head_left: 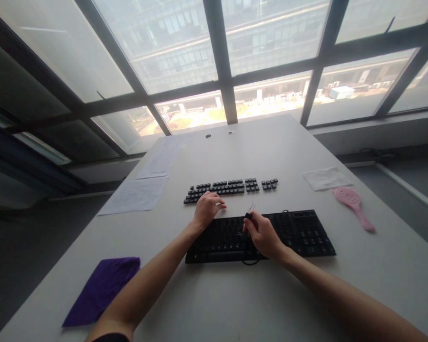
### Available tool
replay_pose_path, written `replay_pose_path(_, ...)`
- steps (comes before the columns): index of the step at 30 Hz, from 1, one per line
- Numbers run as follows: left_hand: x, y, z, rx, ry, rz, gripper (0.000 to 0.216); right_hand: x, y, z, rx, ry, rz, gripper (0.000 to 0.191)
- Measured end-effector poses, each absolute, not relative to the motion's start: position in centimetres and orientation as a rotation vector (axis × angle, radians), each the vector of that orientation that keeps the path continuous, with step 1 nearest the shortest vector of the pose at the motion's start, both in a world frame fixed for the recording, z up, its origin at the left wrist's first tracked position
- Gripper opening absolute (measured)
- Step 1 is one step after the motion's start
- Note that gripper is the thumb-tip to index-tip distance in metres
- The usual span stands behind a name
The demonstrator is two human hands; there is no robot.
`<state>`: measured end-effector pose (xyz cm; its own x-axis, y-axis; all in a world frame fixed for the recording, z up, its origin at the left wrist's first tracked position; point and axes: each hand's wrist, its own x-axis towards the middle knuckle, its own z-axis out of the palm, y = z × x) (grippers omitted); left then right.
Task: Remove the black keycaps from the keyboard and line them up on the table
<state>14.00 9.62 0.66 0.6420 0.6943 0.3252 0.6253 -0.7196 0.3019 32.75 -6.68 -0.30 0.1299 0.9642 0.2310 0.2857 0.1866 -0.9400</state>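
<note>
the right hand (263, 233) grips a small black tool (248, 216) with thin wire prongs above the keyboard (224, 237), which lies between the left and right edges of the desk (199, 299). the left hand (207, 209), fingers bent, is just beside loose keycaps (238, 191) on the keyboard's far-edge side; i can't tell if it holds anything.

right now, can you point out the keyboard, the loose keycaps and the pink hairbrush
keyboard (225, 232): head view, on the key field left of centre
loose keycaps (238, 187): head view, on the largest block, toward its right end
pink hairbrush (350, 198): head view, on its rounded head
</note>
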Motion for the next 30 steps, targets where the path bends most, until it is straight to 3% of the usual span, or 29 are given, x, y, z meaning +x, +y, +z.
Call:
replay_pose_path(11,13.3,8.6,1.4,2.827,1.071,0.482,0.010,32.8,-6.7,-0.4,-1.308,-1.394,0.781,0.023)
replay_pose_path(30,14.5,11.0,1.0,2.915,1.321,0.551,0.007,32.9,-6.7,-0.5,-1.302,-1.402,0.770,0.022)
